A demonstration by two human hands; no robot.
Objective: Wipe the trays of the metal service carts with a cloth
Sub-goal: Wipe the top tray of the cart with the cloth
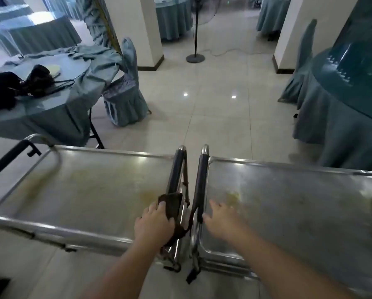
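Two metal service carts stand side by side in front of me, handles meeting in the middle. The left cart's tray (83, 186) carries yellowish stains. The right cart's tray (288, 201) has a small yellow smear near its left edge. My left hand (153, 225) grips a dark brown cloth (172, 207) draped over the left cart's handle (176, 169). My right hand (220, 222) hovers with fingers spread over the right tray, just beside the right cart's handle (201, 180).
A round table in blue cloth (57, 117) with black bags (19, 85) stands at the left, a covered chair (124, 91) beside it. Another blue-draped table (342, 117) stands at the right. White pillars and a standing fan (195, 55) are further back on the tiled floor.
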